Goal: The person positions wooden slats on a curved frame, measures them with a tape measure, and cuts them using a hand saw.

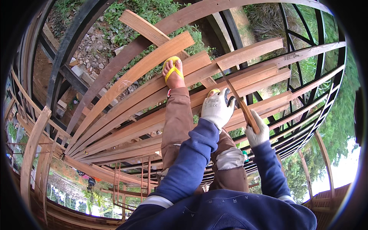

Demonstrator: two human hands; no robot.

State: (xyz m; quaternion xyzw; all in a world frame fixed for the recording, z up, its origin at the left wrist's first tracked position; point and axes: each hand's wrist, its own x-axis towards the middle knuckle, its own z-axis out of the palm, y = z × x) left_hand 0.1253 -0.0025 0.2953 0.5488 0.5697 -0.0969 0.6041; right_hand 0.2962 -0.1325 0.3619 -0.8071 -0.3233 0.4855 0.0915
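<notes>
My right hand, in a white glove, is closed round the wooden handle of a handsaw. The saw's narrow blade slants up and left across the wooden beams, its tip over a long reddish-brown beam. Just left of the blade, my gloved left hand bears down on a neighbouring beam with curled fingers; its fingertips are partly hidden. My left foot, in a yellow flip-flop, stands on the beams. Behind my left hand, only a bit of the other flip-flop shows.
Several beams fan out from the lower left, with gaps between them. A loose grooved plank crosses under them. Dark metal framing runs at the left. Rubble and plants lie below. Upright timber posts stand at the left edge.
</notes>
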